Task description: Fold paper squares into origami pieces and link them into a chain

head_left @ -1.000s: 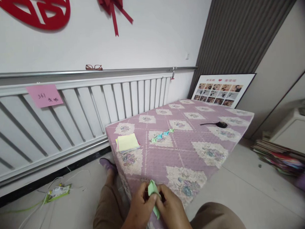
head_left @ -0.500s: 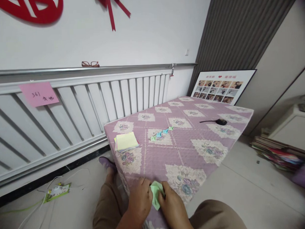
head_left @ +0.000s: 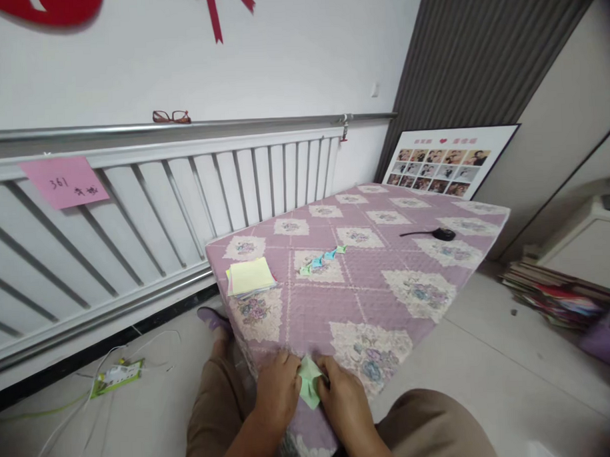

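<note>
A light green sheet of paper, folded into a diamond-like shape, is held between both hands just above the near end of the table. My left hand pinches its left edge with the fingers curled. My right hand grips the right edge, thumb and fingers closed on it. Farther up the cloth, several small folded paper pieces, green and blue, lie in a slanting row. To their left sits a stack of square paper sheets with pale yellow on top.
A purple floral tablecloth covers the table. A black object with a thin handle or cord lies at the right. A framed photo board leans behind. The radiator runs along the left wall, with a power strip on the floor.
The view has tilted slightly downward. Both hands still hold the green paper; my right fingers have shifted a little along its edge, and its folds look slightly different.
</note>
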`<act>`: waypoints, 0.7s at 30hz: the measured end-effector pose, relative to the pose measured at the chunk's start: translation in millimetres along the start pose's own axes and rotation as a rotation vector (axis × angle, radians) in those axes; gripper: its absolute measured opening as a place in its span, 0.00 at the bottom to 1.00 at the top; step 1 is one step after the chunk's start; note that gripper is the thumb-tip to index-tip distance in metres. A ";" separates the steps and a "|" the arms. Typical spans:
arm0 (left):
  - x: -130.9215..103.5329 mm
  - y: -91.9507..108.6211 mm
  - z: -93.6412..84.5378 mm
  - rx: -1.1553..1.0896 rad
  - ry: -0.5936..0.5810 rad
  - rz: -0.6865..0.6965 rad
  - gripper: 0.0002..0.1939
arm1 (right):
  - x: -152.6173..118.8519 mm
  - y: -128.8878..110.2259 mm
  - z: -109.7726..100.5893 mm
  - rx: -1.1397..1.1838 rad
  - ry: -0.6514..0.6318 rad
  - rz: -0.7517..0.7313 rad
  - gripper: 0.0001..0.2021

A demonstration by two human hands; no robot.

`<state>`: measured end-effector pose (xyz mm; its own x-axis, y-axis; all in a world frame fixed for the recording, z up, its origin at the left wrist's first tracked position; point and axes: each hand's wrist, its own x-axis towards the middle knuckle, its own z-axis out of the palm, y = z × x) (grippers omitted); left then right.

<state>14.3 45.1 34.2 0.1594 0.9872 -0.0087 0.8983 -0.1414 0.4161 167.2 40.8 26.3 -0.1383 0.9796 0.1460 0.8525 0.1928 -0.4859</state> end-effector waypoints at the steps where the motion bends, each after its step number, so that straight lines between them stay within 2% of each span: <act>1: -0.8 -0.8 0.1 0.014 -0.006 0.011 0.13 | -0.2 0.2 0.2 -0.009 -0.002 -0.004 0.13; 13: -5.9 -0.2 -6.3 0.089 -0.015 0.077 0.15 | 0.4 -7.0 -6.6 0.013 -0.052 -0.013 0.19; 17: -6.2 -1.7 -0.1 0.104 0.064 0.165 0.21 | -2.1 -7.1 -4.7 0.012 -0.036 -0.012 0.21; 21: -4.2 -5.3 9.2 0.136 0.076 0.251 0.15 | -5.0 -3.5 -0.7 0.017 -0.006 -0.004 0.23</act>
<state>12.6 41.1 23.6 0.3567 0.9222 0.1494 0.8821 -0.3852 0.2711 165.2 35.2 27.9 -0.1449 0.9790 0.1434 0.8430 0.1980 -0.5002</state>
